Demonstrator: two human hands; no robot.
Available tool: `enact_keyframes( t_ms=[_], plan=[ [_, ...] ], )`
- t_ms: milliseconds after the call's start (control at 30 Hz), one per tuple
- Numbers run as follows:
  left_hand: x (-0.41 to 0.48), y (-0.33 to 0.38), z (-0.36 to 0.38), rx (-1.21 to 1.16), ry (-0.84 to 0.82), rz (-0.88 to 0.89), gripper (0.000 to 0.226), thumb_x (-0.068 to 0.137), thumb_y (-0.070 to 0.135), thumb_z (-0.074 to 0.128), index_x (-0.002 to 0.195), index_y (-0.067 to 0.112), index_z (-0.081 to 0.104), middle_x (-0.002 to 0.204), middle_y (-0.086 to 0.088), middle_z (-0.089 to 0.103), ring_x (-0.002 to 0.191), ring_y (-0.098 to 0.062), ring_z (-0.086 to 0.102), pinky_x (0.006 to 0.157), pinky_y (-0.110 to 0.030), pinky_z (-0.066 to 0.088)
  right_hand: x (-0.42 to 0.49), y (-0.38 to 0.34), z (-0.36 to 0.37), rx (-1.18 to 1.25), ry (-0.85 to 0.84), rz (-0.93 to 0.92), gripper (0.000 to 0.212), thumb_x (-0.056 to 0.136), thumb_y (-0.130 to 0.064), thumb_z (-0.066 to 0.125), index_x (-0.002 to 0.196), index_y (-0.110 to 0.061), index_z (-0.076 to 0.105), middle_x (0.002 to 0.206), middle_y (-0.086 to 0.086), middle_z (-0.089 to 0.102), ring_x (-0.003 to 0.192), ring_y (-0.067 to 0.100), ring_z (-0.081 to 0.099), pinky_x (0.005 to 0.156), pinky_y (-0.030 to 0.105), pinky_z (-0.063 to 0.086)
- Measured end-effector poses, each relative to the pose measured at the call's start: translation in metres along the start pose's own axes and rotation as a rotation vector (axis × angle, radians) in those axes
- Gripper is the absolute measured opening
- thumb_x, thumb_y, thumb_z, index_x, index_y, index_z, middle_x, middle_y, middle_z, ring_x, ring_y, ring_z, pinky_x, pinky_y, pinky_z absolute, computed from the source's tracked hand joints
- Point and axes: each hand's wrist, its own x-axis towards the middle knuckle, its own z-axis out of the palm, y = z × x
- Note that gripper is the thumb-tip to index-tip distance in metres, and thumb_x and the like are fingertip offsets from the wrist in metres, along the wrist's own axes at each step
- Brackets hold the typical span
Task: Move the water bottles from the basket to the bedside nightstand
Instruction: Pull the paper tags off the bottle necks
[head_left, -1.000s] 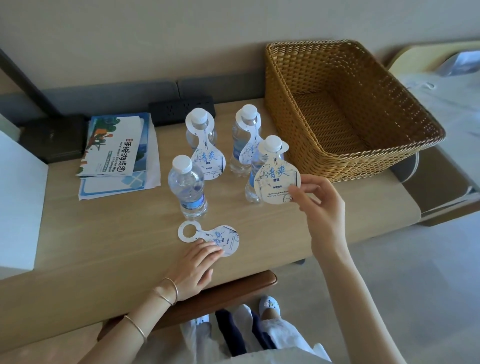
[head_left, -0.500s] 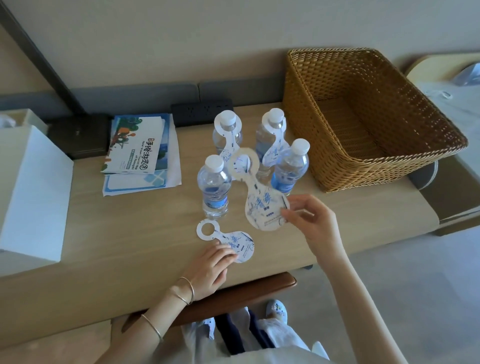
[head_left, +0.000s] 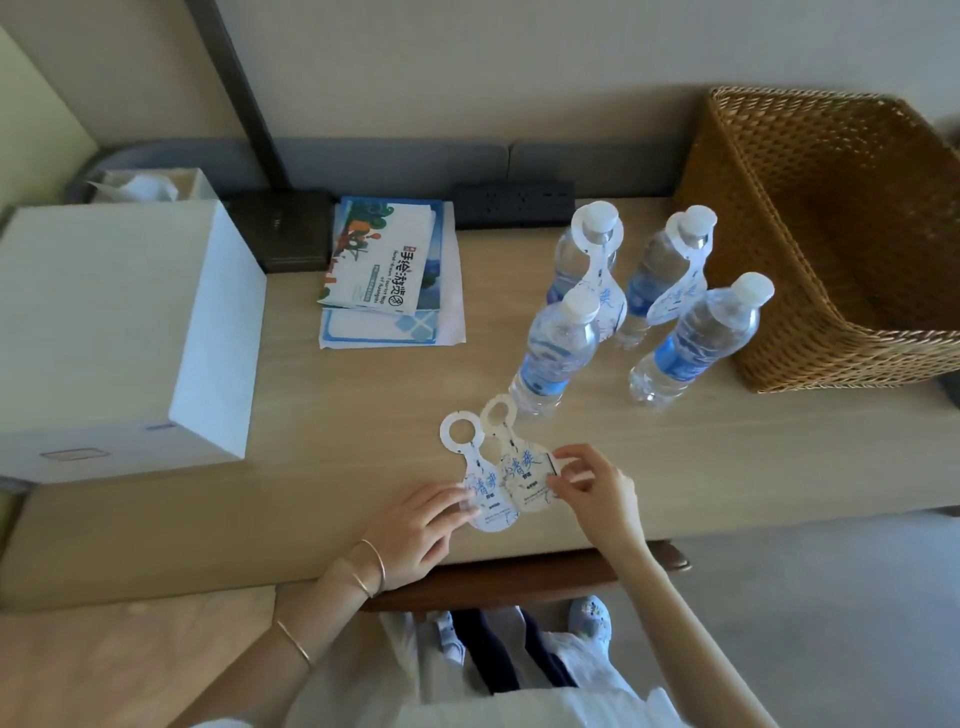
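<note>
Two hands work at the near edge of the table (head_left: 311, 467): the left hand (head_left: 415, 525) presses flat fingers on one neck tag (head_left: 480, 488), and the right hand (head_left: 592, 486) pinches a second neck tag (head_left: 524, 475), which overlaps the first. Just beyond stand four water bottles (head_left: 553, 353), all out of the basket (head_left: 831, 338) on the right; the rear two wear tags, the front two do not. Risk lies in the next reach: a wrist passing the tall, tightly grouped bottles could topple one into its neighbours, and a pull on a rear tag could drag its bottle over.
</note>
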Motion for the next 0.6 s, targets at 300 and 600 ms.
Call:
enact_keyframes(
  t_ms=[300,600],
  plan=[
    [-0.023,-0.008,-0.012,0.024,0.051,-0.057,0.041,0.077,0.005,0.06,0.117,0.014,0.065,0.123,-0.008,0.06,0.116,-0.023,0.057,0.097,-0.034,0.047,0.0,-0.003,0.059,-0.176,-0.032,0.039,0.021,0.08,-0.023,0.07,0.097,-0.029,0.06,0.076,-0.013,0.059,0.073,0.01,0.062,0.063,0.025,0.046],
    [-0.025,-0.01,-0.008,0.048,0.061,-0.041,0.036,0.076,0.016,0.072,0.111,0.009,0.066,0.116,-0.007,0.063,0.113,-0.022,0.058,0.099,-0.034,0.046,-0.01,-0.004,0.076,-0.326,-0.035,0.067,0.021,0.077,-0.031,0.069,0.094,-0.034,0.057,0.073,-0.013,0.06,0.072,0.01,0.058,0.052,0.022,0.036]
  ],
)
